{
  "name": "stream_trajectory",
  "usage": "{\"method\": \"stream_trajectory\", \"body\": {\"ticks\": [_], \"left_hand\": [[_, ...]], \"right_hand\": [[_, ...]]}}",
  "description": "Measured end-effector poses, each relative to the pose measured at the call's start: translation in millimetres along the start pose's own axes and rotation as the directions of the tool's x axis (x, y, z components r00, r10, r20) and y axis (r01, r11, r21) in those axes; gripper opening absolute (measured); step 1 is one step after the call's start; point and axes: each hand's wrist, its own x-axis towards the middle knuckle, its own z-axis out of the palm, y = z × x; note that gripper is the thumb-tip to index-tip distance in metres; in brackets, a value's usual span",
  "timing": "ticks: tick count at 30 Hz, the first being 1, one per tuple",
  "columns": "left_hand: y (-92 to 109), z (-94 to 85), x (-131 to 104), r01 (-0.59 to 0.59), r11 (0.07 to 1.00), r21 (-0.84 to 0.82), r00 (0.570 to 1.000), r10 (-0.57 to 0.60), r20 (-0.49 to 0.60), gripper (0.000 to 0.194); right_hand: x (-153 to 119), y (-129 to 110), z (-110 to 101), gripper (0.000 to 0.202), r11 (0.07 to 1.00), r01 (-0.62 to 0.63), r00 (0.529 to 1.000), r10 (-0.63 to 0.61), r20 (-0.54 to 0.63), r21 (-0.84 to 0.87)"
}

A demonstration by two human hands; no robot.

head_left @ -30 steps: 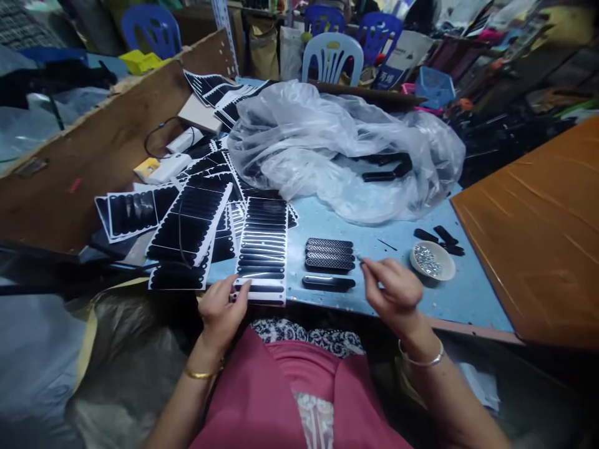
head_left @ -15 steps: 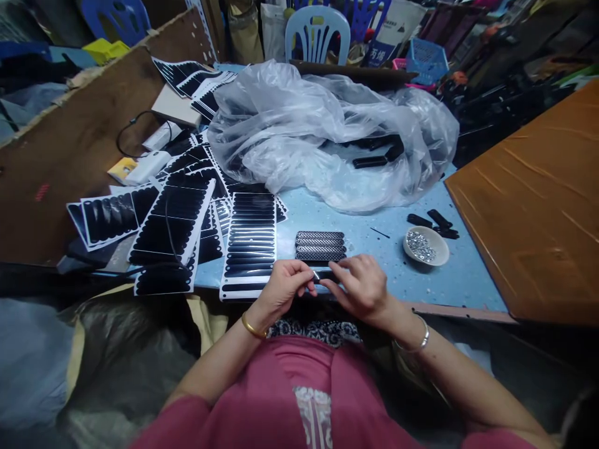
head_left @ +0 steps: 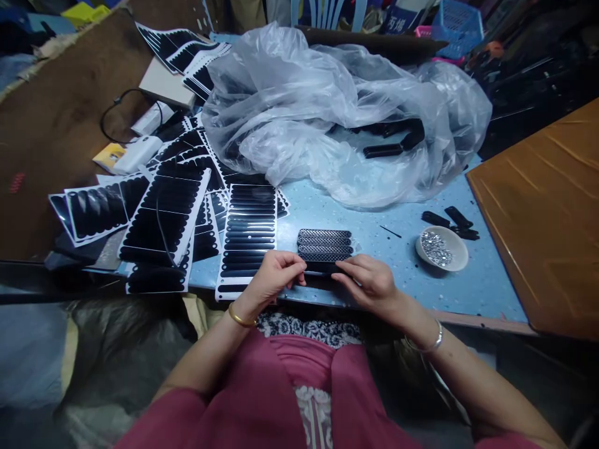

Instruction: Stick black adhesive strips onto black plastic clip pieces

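A thin black strip [head_left: 320, 267] stretches between my two hands over the front of the blue table. Thumb and fingers of my left hand [head_left: 281, 272] pinch its left end. At the other end, my right hand [head_left: 367, 279] grips it between thumb and fingertips. Just beyond the strip lies a row of several black, patterned flat pieces [head_left: 324, 244] with rounded ends. To the left of my left hand is a white-backed sheet of black strip stickers [head_left: 248, 237]. Whether the held strip is a sticker or one of the flat pieces, I cannot tell.
A white bowl [head_left: 460, 249] of small shiny metal bits stands at right, beside several black pieces [head_left: 458, 216]. Crumpled clear plastic [head_left: 290, 112] covers the table's back. More sticker sheets [head_left: 161, 212] pile up at left. A brown board [head_left: 543, 231] borders the right side.
My hands have moved apart, and more of the black strip shows between them. My right fingers have closed in on its end. The whole view has shifted slightly.
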Motion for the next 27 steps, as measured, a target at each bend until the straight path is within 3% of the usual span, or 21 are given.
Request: {"method": "stream_trajectory", "body": {"ticks": [3, 6, 13, 18, 27], "left_hand": [[0, -10.2, 4, -0.088, 0.989, 0.118, 0.983, 0.105, -0.15, 0.021], [-4, -21.3, 9, -0.163, 0.953, 0.256, 0.929, 0.236, -0.286, 0.014], [-26, -27.5, 23, -0.277, 0.746, 0.605, 0.914, 0.4, -0.075, 0.011], [-35, -25.8, 29, -0.308, 0.722, 0.619, 0.914, 0.405, -0.018, 0.023], [-41, -26.0, 28, -0.317, 0.674, 0.668, 0.918, 0.394, 0.039, 0.016]], "right_hand": [[-1, 8, -2, 0.017, 0.999, 0.0, 1.0, 0.0, 0.0, -0.037], [-4, 23, -9, 0.017, 0.997, -0.077, 0.997, 0.076, -0.009, -0.022], [-14, 50, -2, 0.022, 0.978, -0.21, 0.977, 0.209, 0.032, 0.014], [-18, 45, 7, 0.019, 0.988, -0.153, 0.988, 0.153, -0.007, 0.007], [-17, 43, 16, 0.02, 0.991, -0.133, 0.99, 0.132, 0.057, 0.006]]}}
